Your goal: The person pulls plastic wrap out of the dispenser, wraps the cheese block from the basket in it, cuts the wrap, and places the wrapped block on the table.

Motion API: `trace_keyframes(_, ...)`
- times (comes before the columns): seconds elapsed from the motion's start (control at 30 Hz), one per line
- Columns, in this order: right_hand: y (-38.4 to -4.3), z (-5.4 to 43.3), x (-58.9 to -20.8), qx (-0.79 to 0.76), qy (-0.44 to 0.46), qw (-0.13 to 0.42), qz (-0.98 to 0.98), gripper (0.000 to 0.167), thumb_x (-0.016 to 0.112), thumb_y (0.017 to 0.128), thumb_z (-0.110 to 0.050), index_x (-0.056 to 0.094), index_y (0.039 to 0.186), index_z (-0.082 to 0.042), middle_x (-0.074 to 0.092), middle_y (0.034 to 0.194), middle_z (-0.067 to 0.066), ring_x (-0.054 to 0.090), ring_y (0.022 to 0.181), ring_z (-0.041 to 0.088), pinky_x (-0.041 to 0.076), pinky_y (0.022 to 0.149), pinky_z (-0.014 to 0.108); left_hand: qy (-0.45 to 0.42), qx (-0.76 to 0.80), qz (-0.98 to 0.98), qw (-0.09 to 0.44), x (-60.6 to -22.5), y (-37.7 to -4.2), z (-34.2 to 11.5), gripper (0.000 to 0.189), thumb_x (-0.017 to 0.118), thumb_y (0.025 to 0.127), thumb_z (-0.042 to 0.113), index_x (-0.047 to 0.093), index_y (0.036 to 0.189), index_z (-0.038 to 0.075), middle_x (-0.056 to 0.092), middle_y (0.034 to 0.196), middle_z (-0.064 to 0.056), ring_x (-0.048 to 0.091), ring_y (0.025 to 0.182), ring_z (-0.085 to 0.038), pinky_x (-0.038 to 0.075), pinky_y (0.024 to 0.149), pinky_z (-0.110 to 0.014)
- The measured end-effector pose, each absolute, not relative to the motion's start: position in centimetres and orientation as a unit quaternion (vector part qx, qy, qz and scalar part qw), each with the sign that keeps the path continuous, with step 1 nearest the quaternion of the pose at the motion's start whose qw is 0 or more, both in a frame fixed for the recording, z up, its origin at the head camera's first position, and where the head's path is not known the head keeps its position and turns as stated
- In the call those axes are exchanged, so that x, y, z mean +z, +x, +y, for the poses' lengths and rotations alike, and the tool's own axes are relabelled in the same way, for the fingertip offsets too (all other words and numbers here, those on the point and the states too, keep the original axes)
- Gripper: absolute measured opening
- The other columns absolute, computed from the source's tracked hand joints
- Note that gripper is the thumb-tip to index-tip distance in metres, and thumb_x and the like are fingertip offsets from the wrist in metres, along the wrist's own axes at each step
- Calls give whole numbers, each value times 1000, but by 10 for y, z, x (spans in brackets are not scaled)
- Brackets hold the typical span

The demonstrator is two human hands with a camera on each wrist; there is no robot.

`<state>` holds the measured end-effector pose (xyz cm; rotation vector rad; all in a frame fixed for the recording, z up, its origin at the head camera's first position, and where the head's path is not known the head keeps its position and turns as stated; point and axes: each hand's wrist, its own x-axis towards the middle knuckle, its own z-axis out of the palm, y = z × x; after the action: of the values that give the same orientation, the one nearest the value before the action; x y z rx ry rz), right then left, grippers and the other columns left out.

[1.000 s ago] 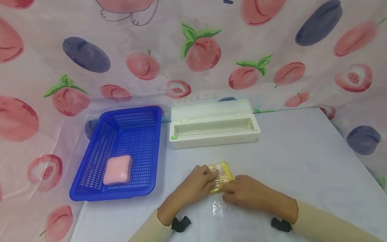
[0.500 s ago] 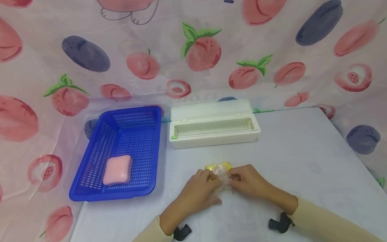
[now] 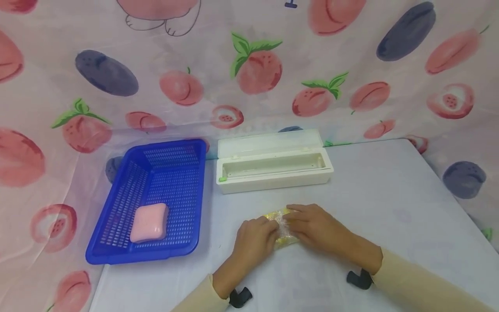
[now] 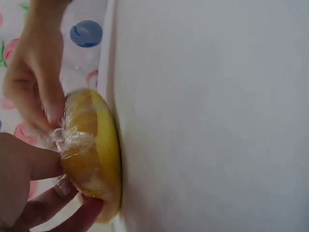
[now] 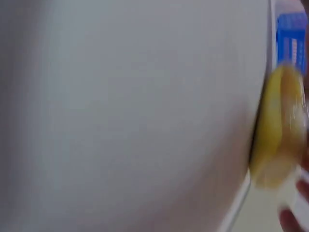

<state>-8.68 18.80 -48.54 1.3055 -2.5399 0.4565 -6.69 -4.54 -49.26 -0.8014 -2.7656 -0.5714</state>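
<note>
A yellow soap bar (image 3: 287, 241) lies on the table between both hands, with clear cling film (image 3: 282, 226) over it. My left hand (image 3: 253, 238) grips its left side; in the left wrist view the thumb and fingers bend around the soap's edge. From the right, my right hand (image 3: 317, 227) reaches over the soap, and the left wrist view shows its fingertips pinching bunched film at the top. Parts of the soap are hidden under the fingers. The right wrist view is blurred, showing the soap (image 5: 273, 130) at its right edge.
Behind the hands stands a white film dispenser box (image 3: 277, 182), its lid (image 3: 269, 144) raised. A blue mesh basket (image 3: 142, 257) at the left holds a pink soap bar (image 3: 150, 222). Fruit-patterned cloth (image 3: 175, 117) hangs behind the white table (image 3: 390, 208).
The loose film end that lay in front of the soap has been brought up over it. My right hand has moved up from the soap's near side to its far right.
</note>
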Motion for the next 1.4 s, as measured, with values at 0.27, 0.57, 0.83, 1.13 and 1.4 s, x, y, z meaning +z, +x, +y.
trace_keyframes(0.27, -96, 204, -479, 60, 532, 25, -844, 55, 82, 84, -35, 69, 133, -14, 60, 147, 5, 52, 140, 30, 49, 108, 51, -402, -28, -901, 163, -484, -61, -56, 34, 73, 93, 39, 73, 121, 20, 63, 135, 0, 60, 127, -27, 55, 90, -39)
trace_keyframes(0.57, -103, 201, -488, 95, 531, 11, -842, 46, 84, 84, -25, 73, 127, -15, 56, 150, 12, 57, 135, 30, 57, 97, 39, -444, 14, -896, -10, -480, -74, -71, 66, 70, 90, 46, 51, 150, 24, 43, 160, 3, 46, 146, -21, 50, 109, -43)
trace_keyframes(0.83, -102, 196, -485, 194, 460, -92, -862, 40, 67, 99, -21, 64, 138, -13, 64, 142, 7, 66, 124, 25, 57, 98, 42, -421, -179, -886, -74, -486, -85, -79, 52, 65, 98, 35, 55, 147, 21, 60, 146, -1, 65, 124, -18, 53, 103, -31)
trace_keyframes(1.13, -88, 193, -488, 339, 335, -182, -860, 28, 49, 108, -37, 65, 125, -20, 71, 103, -15, 61, 88, 0, 56, 83, 26, -292, -390, -851, -195, -489, -81, -84, 31, 51, 107, 37, 68, 127, 20, 73, 103, 10, 61, 88, -3, 52, 85, -24)
trace_keyframes(1.4, -75, 186, -484, 535, 49, -328, -777, 44, 59, 102, -41, 55, 136, -13, 68, 122, 8, 66, 94, 21, 62, 77, 38, -46, -628, -708, -319, -500, -69, -68, 41, 45, 108, 44, 54, 132, 12, 65, 112, -6, 65, 94, -18, 60, 82, -35)
